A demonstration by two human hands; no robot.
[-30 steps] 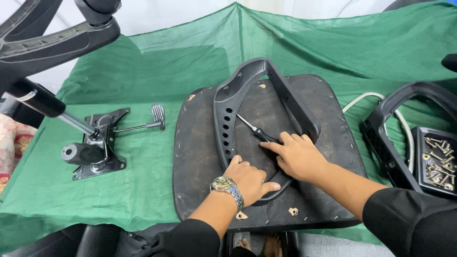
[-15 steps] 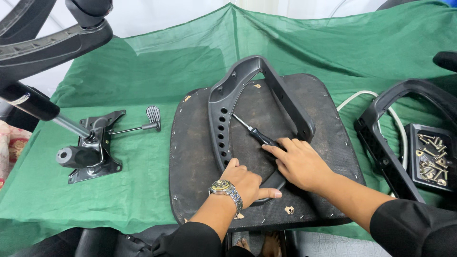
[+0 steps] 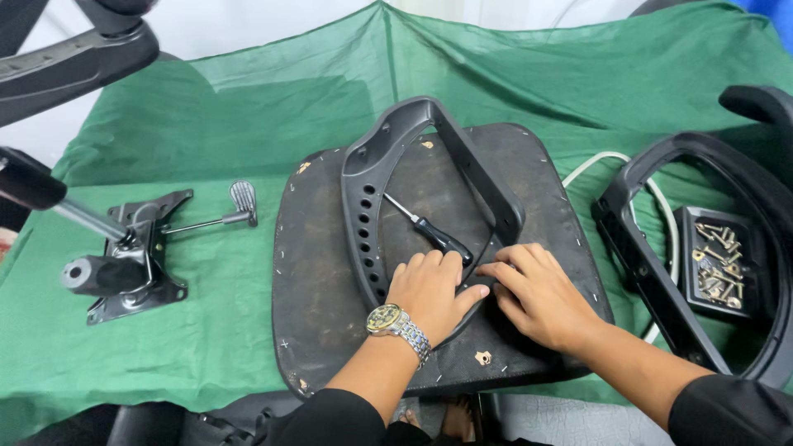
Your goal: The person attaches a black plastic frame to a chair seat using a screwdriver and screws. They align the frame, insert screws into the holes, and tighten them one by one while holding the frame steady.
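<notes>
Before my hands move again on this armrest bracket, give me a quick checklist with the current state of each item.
1. Left hand flat on armrest bracket: ok.
2. Right hand at the bracket's lower end: ok.
3. Screwdriver free, lying inside the bracket loop on seat base: ok.
4. Screws ready in black tray: ok.
5. Bracket holes aligned with the base: cannot tell, hands cover them.

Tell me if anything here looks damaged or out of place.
The dark seat board looks worn: pale chips show along its edges, near the top left and the front. A screwdriver lies loose inside the black armrest frame, beside the left hand.
</notes>
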